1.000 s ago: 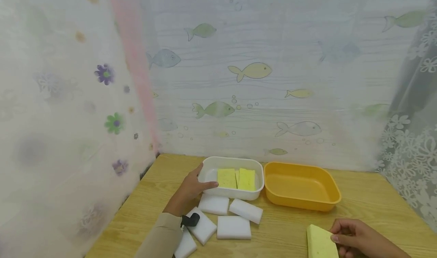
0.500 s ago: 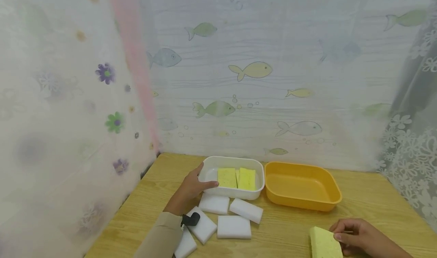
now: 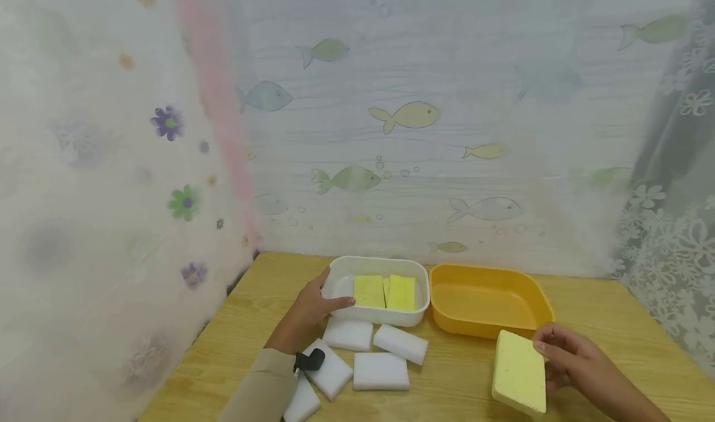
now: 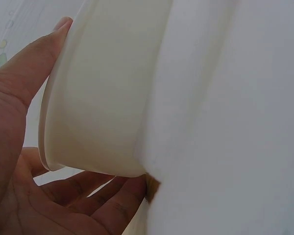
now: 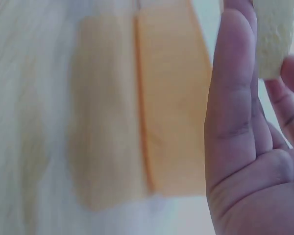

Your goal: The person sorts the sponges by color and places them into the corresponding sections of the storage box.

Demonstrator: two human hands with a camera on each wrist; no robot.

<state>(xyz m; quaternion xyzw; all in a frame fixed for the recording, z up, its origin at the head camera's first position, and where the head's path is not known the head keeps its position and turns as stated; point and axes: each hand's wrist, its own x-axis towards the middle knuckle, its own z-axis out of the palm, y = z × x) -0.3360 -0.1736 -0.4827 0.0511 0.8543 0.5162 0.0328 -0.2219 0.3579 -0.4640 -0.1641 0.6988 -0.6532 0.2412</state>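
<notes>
My left hand (image 3: 310, 307) grips the left end of a white plastic tub (image 3: 385, 316), thumb along its front rim. In the left wrist view the thumb lies at the rim of the tub (image 4: 103, 98) and the other fingers bend against its wall. Two yellow sponges (image 3: 369, 291) lie inside the tub, with a sliver of another yellow piece between them. My right hand (image 3: 578, 363) pinches a yellow sponge (image 3: 519, 372) by its right edge, tilted up in front of the orange tub (image 3: 488, 307). The right wrist view shows the sponge (image 5: 274, 39) between thumb and fingers.
Several white sponges (image 3: 382, 371) lie on the wooden table (image 3: 447, 385) in front of the white tub, some under the left forearm. The orange tub stands right beside the white one. Behind the table hangs a fish-print curtain (image 3: 402, 180).
My right hand has lifted the yellow sponge up and away from the table's near edge, toward the orange tub. The left hand stays on the white tub.
</notes>
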